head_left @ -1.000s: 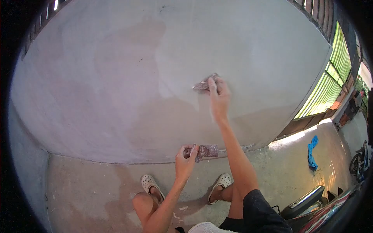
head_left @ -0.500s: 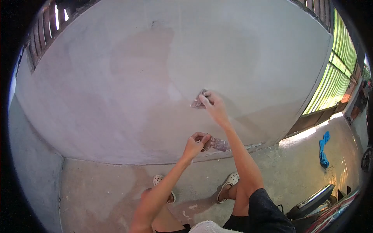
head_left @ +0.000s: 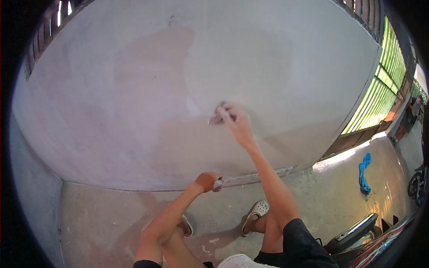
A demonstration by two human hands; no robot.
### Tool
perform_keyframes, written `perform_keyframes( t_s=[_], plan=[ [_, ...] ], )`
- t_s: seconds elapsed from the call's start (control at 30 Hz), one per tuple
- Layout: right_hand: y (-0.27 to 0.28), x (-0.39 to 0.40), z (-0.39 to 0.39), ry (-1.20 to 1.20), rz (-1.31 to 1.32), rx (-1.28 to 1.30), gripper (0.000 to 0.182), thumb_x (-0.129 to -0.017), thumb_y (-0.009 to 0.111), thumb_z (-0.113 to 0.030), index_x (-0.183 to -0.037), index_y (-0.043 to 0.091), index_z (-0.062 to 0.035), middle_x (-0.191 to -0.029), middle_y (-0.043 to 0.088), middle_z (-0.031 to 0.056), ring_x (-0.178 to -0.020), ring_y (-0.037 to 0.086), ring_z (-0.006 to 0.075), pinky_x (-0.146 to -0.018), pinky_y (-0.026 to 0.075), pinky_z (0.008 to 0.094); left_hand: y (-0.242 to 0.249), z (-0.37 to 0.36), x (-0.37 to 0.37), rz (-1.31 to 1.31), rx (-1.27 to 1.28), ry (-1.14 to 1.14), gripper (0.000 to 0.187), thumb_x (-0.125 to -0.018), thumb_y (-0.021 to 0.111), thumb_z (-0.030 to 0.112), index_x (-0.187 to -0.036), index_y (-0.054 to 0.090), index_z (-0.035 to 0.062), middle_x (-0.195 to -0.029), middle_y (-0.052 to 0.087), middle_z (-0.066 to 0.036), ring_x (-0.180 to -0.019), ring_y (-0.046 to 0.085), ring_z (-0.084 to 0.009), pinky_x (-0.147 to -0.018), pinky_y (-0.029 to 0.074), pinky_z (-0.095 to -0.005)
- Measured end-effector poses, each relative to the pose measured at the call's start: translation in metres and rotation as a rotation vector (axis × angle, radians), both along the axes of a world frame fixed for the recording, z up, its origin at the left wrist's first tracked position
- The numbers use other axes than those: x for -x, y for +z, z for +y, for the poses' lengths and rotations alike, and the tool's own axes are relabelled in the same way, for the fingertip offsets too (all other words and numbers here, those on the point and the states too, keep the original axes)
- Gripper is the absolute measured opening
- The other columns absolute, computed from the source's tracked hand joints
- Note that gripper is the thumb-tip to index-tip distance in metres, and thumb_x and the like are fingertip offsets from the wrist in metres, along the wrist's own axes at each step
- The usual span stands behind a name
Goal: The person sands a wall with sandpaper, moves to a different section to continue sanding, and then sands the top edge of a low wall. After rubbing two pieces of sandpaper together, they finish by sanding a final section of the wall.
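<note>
My right hand [head_left: 237,123] is closed around a putty knife [head_left: 215,115] and holds its blade at the face of the grey wall [head_left: 250,67]. Motion blurs the fingers a little. Lower down, near the foot of the wall, my left hand [head_left: 206,181] is wrapped round a second putty knife [head_left: 217,185]. Only a pale-smeared end of that one shows past the fist; the rest is hidden. Smooth lighter and darker patches cover the wall around the right hand.
A concrete floor [head_left: 111,219] runs along the wall's base. A blue cloth [head_left: 364,175] lies to the right, near a parked motorbike [head_left: 353,234]. Beyond stand a green-lit slatted window [head_left: 377,98] and a person [head_left: 409,118] at the far right.
My right hand has shifted slightly left in view with its putty knife. My left hand has moved down and left and turned, so its knife shows far less. The view has shifted slightly.
</note>
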State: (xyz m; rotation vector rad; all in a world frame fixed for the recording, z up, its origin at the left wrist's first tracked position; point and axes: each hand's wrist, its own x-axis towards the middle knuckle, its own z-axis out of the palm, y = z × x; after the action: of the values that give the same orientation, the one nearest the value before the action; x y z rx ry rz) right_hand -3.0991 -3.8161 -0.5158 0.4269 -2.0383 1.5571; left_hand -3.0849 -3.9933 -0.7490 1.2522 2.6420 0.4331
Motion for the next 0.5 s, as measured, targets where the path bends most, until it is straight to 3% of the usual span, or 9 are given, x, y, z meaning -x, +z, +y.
perform_keyframes(
  t_s=[0.03, 0.1, 0.23, 0.3, 0.37, 0.43, 0.5],
  plan=[
    [0.012, 0.001, 0.0, 0.001, -0.002, -0.003, 0.022, -0.097, 0.063, -0.019, -0.097, 0.065, 0.0025, -0.079, 0.067, 0.0022, -0.075, 0.061, 0.0059, -0.07, 0.049, 0.0251, 0.0, -0.004, 0.0, 0.01, -0.091, 0.0, 0.038, -0.088, 0.067, 0.038, -0.113, 0.06, 0.0113, -0.101, 0.066, -0.018, -0.097, 0.063, -0.0367, -0.081, 0.05, -0.0482],
    [0.032, 0.006, -0.001, 0.067, 0.157, 0.558, 0.023, -0.097, 0.063, -0.02, -0.096, 0.065, 0.0027, -0.078, 0.067, 0.0019, -0.075, 0.06, 0.0053, -0.069, 0.048, 0.0243, 0.001, -0.009, -0.002, 0.024, -0.179, 0.007, 0.037, -0.088, 0.066, 0.037, -0.113, 0.06, 0.0114, -0.101, 0.066, -0.018, -0.096, 0.063, -0.0373, -0.081, 0.05, -0.0487],
    [0.0, 0.013, -0.013, -0.076, 0.117, 0.294, 0.021, -0.098, 0.061, -0.018, -0.096, 0.065, 0.0028, -0.079, 0.068, 0.0029, -0.076, 0.062, 0.0067, -0.072, 0.051, 0.025, -0.013, 0.0, 0.0, 0.011, -0.176, 0.045, 0.035, -0.088, 0.066, 0.035, -0.112, 0.06, 0.0108, -0.101, 0.066, -0.017, -0.096, 0.063, -0.0363, -0.08, 0.049, -0.0488],
    [-0.019, 0.01, -0.027, -0.065, -0.012, -0.098, 0.023, -0.098, 0.062, -0.02, -0.1, 0.066, 0.003, -0.082, 0.068, 0.003, -0.075, 0.063, 0.0061, -0.068, 0.05, 0.0236, -0.014, 0.008, -0.002, 0.001, -0.145, 0.041, 0.034, -0.088, 0.066, 0.035, -0.112, 0.06, 0.0106, -0.101, 0.066, -0.017, -0.097, 0.063, -0.036, -0.08, 0.049, -0.0486],
    [-0.007, 0.01, -0.03, 0.025, 0.025, 0.029, 0.023, -0.098, 0.063, -0.02, -0.102, 0.065, 0.0027, -0.082, 0.068, 0.0031, -0.074, 0.063, 0.0063, -0.067, 0.051, 0.0241, -0.001, 0.014, -0.002, -0.029, -0.03, -0.006, 0.046, -0.089, 0.064, 0.037, -0.128, 0.057, 0.013, -0.114, 0.065, -0.013, -0.104, 0.061, -0.0348, -0.089, 0.049, -0.0475],
    [0.02, 0.011, -0.031, 0.113, 0.065, 0.155, 0.023, -0.097, 0.063, -0.02, -0.105, 0.064, 0.0025, -0.081, 0.068, 0.0033, -0.073, 0.063, 0.0064, -0.066, 0.051, 0.0246, -0.008, 0.008, 0.0, 0.029, -0.044, -0.003, 0.044, -0.089, 0.064, 0.036, -0.126, 0.058, 0.0126, -0.111, 0.065, -0.014, -0.103, 0.062, -0.0349, -0.089, 0.049, -0.0478],
    [0.063, 0.011, -0.033, 0.026, 0.151, 0.295, 0.025, -0.097, 0.063, -0.019, -0.107, 0.064, 0.0032, -0.085, 0.069, 0.0017, -0.075, 0.062, 0.0058, -0.067, 0.05, 0.025, 0.002, 0.004, 0.004, 0.088, -0.053, -0.009, 0.043, -0.089, 0.064, 0.034, -0.125, 0.058, 0.0123, -0.108, 0.066, -0.015, -0.102, 0.062, -0.0349, -0.088, 0.049, -0.0481]
  ],
)
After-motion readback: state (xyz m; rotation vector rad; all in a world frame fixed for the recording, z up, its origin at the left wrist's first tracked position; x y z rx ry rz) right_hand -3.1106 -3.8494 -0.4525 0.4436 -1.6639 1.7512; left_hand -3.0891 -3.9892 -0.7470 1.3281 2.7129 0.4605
